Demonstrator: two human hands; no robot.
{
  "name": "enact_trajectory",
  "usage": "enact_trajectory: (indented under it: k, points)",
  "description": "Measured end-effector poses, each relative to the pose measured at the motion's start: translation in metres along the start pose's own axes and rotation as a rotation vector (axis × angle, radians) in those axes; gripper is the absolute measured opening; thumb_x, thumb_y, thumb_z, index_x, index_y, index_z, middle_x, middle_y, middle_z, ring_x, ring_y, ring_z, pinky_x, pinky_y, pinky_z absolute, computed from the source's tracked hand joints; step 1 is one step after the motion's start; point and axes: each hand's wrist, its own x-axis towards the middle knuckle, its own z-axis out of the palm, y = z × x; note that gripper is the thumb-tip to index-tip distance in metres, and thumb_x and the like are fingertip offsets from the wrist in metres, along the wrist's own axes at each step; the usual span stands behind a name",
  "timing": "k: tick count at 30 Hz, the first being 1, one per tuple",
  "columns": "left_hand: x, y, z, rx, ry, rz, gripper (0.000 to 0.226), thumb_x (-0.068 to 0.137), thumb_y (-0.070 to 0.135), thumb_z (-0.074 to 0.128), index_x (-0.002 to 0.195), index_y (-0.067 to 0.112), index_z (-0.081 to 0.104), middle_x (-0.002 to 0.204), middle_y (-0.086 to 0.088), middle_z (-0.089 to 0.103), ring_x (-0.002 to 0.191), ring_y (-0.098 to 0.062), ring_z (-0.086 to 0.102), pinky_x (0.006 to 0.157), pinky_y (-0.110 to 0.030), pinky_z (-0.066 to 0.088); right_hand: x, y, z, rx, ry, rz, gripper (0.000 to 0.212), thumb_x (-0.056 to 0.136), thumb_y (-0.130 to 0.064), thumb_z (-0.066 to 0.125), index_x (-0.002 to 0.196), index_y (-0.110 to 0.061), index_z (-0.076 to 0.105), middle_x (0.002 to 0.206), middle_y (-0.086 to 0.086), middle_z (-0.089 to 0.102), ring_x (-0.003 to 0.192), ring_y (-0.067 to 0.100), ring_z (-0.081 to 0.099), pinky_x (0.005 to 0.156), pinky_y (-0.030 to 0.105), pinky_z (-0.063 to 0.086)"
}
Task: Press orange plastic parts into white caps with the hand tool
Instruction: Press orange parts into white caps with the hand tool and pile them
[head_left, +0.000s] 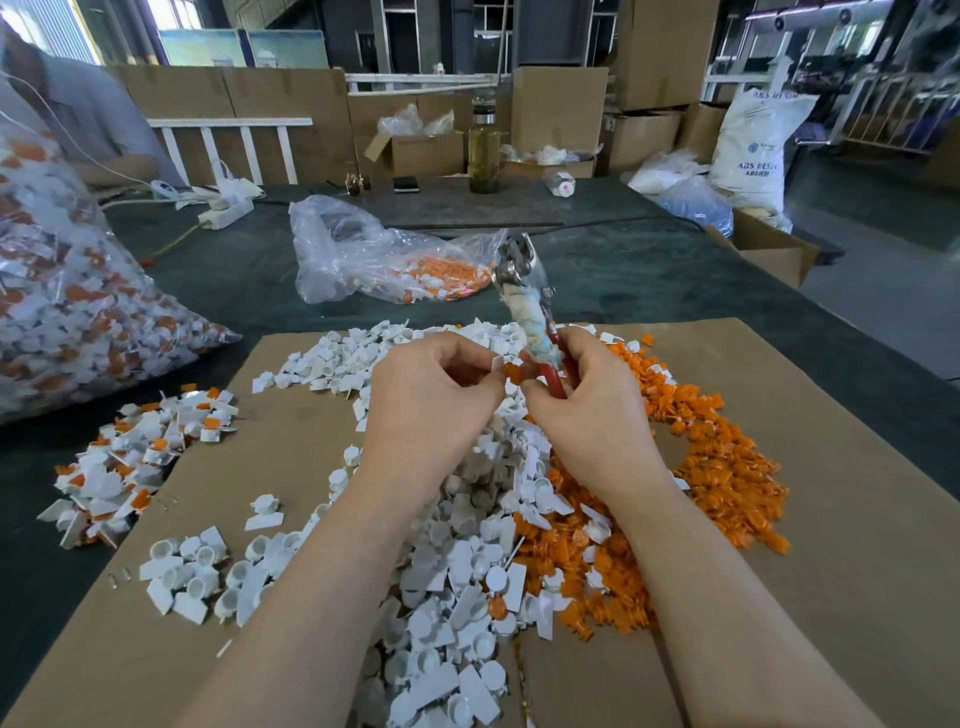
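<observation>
Hands raised mid-cardboard (831, 467), white cap (497, 362) pinched by left hand (431, 395), hand tool (530, 306) gripped upright by right hand (587, 400), white caps pile (441, 571) beneath, orange parts (727, 467) right, bare cardboard toward right edge.

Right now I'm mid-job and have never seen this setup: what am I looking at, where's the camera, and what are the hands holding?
There is no machine: a person works bare-handed, filmed by one camera on their head, looking down. The right hand grips the hand tool, its metal head pointing up. The left hand pinches a white cap beside it. On the cardboard lie loose white caps and orange parts. A mixed white-and-orange pile lies on the left, with bags of parts behind.
</observation>
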Motion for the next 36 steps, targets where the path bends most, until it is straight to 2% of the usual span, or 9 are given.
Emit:
enact_trajectory:
  k: [6, 9, 12, 14, 19, 24, 30, 34, 36]
  points:
    - [0.0, -0.002, 0.001, 0.004, 0.016, -0.015, 0.013, 0.081, 0.023, 0.08, 0.072, 0.027, 0.071, 0.066, 0.017, 0.07, 0.062, 0.0, 0.065, 0.054, -0.009, 0.047, 0.0, 0.0, -0.001, 0.022, -0.034, -0.011, 0.025, 0.089, -0.014, 0.062, 0.114, -0.015, 0.061, 0.096, -0.005, 0.065, 0.08, 0.008, 0.054, 0.067, 0.025, 0.041]
    - [0.001, -0.003, 0.001, -0.028, 0.033, -0.04, 0.015, 0.083, 0.02, 0.078, 0.072, 0.027, 0.07, 0.066, 0.012, 0.071, 0.065, -0.005, 0.069, 0.063, -0.019, 0.054, -0.001, 0.0, -0.002, 0.056, -0.053, -0.009, 0.022, 0.088, -0.013, 0.061, 0.11, -0.018, 0.062, 0.092, -0.009, 0.066, 0.07, 0.002, 0.053, 0.061, 0.021, 0.04]
    - [0.003, -0.004, -0.001, -0.182, 0.039, -0.108, 0.016, 0.083, 0.014, 0.079, 0.074, 0.022, 0.068, 0.065, 0.004, 0.071, 0.064, -0.011, 0.071, 0.069, -0.029, 0.059, -0.001, -0.001, -0.004, 0.107, -0.081, 0.009, 0.021, 0.087, -0.009, 0.06, 0.103, -0.022, 0.061, 0.091, -0.01, 0.069, 0.066, 0.001, 0.057, 0.057, 0.021, 0.042]
    - [0.005, -0.004, -0.003, -0.314, 0.033, -0.143, 0.015, 0.082, 0.009, 0.078, 0.076, 0.017, 0.067, 0.065, 0.0, 0.071, 0.06, -0.01, 0.07, 0.065, -0.027, 0.058, 0.0, -0.001, -0.004, 0.12, -0.074, 0.003, 0.017, 0.088, -0.011, 0.062, 0.1, -0.022, 0.062, 0.09, -0.009, 0.069, 0.074, 0.006, 0.062, 0.062, 0.028, 0.049]
    - [0.005, -0.006, -0.006, -0.499, 0.014, -0.185, 0.009, 0.082, 0.005, 0.076, 0.08, 0.01, 0.069, 0.063, -0.001, 0.069, 0.061, -0.014, 0.071, 0.061, -0.021, 0.056, -0.002, -0.002, -0.004, 0.156, -0.081, -0.033, 0.014, 0.089, -0.014, 0.065, 0.094, -0.026, 0.062, 0.083, -0.011, 0.064, 0.075, 0.008, 0.06, 0.063, 0.021, 0.049]
    - [0.007, -0.007, -0.008, -0.613, 0.036, -0.205, 0.01, 0.083, 0.003, 0.074, 0.081, 0.011, 0.069, 0.066, 0.001, 0.071, 0.065, -0.015, 0.071, 0.063, -0.021, 0.055, -0.002, 0.0, -0.007, 0.197, -0.228, -0.005, 0.012, 0.085, -0.011, 0.066, 0.089, -0.022, 0.061, 0.065, -0.02, 0.055, 0.059, 0.002, 0.047, 0.055, 0.016, 0.04]
    - [0.01, -0.009, -0.014, -0.731, 0.052, -0.228, 0.007, 0.085, 0.001, 0.07, 0.084, 0.007, 0.067, 0.065, 0.001, 0.071, 0.063, -0.012, 0.07, 0.067, -0.022, 0.058, -0.002, 0.002, -0.011, 0.144, -0.428, 0.058, 0.013, 0.085, -0.013, 0.068, 0.086, -0.018, 0.055, 0.074, -0.005, 0.051, 0.062, 0.007, 0.047, 0.062, 0.027, 0.039]
    - [0.011, -0.01, -0.019, -0.787, 0.063, -0.245, 0.006, 0.085, 0.002, 0.07, 0.083, 0.007, 0.068, 0.068, 0.0, 0.072, 0.064, -0.012, 0.07, 0.07, -0.024, 0.06, -0.002, 0.001, -0.013, 0.129, -0.505, 0.058, 0.015, 0.085, -0.014, 0.069, 0.087, -0.019, 0.055, 0.075, -0.004, 0.051, 0.058, 0.004, 0.048, 0.054, 0.016, 0.04]
    - [0.011, -0.01, -0.02, -0.801, 0.061, -0.241, 0.008, 0.086, 0.001, 0.069, 0.082, 0.008, 0.067, 0.066, 0.002, 0.071, 0.062, -0.01, 0.069, 0.069, -0.023, 0.06, -0.003, 0.001, -0.013, 0.116, -0.539, 0.052, 0.014, 0.085, -0.014, 0.069, 0.09, -0.018, 0.056, 0.076, -0.004, 0.052, 0.062, 0.006, 0.049, 0.057, 0.02, 0.041]
